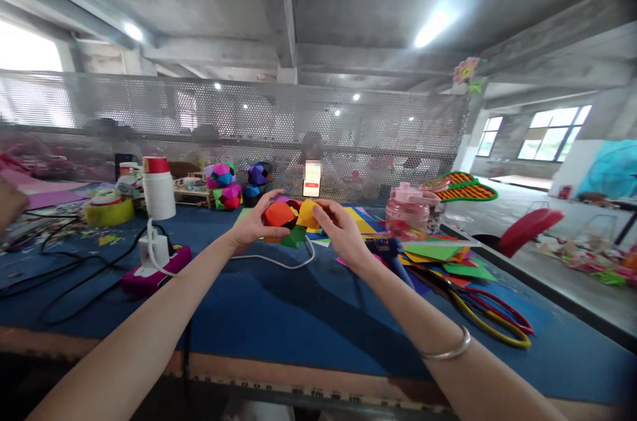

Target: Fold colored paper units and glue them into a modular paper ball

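Between my hands, above the blue tabletop (249, 321), is a partly built ball of folded coloured paper (281, 213), with orange, yellow and green faces and a dark gap at its middle. My left hand (253, 222) grips its orange side, thumb along the lower front. With thumb and fingers my right hand (341, 228) pinches a yellow paper piece (309, 215) against the ball's right side; whether the piece is joined to it I cannot tell. Behind them a lit phone (312, 178) stands upright. A white cable (279, 264) curves below the ball.
Finished paper balls (229, 196) sit behind, left of the phone. Stacked paper cups (158, 188) and a purple power strip (159, 269) with a charger stand left. Rightward are a pink jar (405, 212), a glue gun (395, 258), coloured sheets (438, 250) and large scissors (492, 318). Another person's hand (10, 202) shows far left.
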Motion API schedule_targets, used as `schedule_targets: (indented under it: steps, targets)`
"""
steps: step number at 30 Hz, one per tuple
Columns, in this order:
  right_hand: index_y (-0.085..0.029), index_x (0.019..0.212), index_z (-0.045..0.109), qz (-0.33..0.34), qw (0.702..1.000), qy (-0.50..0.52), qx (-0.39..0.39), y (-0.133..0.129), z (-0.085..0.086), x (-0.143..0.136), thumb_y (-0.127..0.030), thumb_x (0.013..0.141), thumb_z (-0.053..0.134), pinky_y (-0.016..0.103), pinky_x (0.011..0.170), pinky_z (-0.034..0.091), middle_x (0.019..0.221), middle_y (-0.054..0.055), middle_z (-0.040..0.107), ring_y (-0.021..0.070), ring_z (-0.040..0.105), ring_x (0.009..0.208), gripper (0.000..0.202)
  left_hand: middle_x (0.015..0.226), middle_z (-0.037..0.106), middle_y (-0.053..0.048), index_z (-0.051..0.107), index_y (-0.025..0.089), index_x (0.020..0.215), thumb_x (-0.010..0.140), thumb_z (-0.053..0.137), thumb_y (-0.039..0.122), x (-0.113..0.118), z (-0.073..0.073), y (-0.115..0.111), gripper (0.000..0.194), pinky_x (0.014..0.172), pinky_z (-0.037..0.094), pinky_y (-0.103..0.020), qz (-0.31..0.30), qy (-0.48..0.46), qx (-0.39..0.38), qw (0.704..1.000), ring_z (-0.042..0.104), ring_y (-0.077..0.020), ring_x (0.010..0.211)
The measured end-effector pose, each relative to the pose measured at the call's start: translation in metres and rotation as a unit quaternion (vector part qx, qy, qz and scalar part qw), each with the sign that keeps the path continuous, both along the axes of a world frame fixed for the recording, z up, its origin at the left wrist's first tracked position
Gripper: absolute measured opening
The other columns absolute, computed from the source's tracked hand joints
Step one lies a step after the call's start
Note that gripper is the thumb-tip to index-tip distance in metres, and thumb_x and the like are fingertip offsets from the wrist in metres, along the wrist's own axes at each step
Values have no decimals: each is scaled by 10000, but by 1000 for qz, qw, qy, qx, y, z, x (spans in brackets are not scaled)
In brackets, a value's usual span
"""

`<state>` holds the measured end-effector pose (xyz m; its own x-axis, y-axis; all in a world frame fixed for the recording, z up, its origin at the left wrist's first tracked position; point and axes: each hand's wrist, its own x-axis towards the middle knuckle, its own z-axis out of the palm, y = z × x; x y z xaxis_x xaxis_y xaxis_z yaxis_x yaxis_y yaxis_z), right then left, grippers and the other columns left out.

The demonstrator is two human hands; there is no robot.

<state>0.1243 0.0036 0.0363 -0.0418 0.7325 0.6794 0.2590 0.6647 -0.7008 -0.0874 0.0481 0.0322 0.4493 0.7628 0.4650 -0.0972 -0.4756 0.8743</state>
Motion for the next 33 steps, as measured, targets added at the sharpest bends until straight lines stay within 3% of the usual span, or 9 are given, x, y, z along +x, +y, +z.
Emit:
schedule_targets:
  steps: [3,11,17,24,33]
  targets:
    - [-156,1116,609,-28,1000,-11,5,1,-4,-1,-511,881,540,326,799,497,1036,101,666,187,616,889,432,1349,491,-104,297,306,1446,586,856,270,2,1,-2,1027,952,498,-431,-10,10,32,999,572,-289,1136]
    - [-154,1145,579,-104,995,2,-8,-1,-10,-6,-535,877,539,375,787,531,1054,128,669,219,640,897,467,1373,485,-113,360,311,1424,652,816,323,8,-3,-4,896,925,511,-465,1,49,102,994,605,-269,1062]
    - [-176,1253,561,-139,990,-21,12,-3,-8,-4,-492,879,558,379,748,518,917,87,656,201,614,772,489,1431,434,-136,453,273,1377,674,802,357,11,-11,4,790,1052,403,-518,74,65,178,979,487,-325,1254]
    - [-194,1264,637,-166,982,-84,23,-7,-7,-4,-433,912,505,341,725,485,908,78,577,177,568,731,446,1386,460,-135,474,269,1342,690,786,400,15,-11,4,734,1082,358,-532,119,97,257,954,459,-317,1274]
    - [-169,1293,621,-180,979,-93,18,-7,-13,-7,-466,921,474,319,693,466,801,43,523,160,521,666,499,1368,483,-133,463,249,1345,710,765,444,15,-9,0,729,1090,355,-507,147,133,290,936,448,-312,1284]
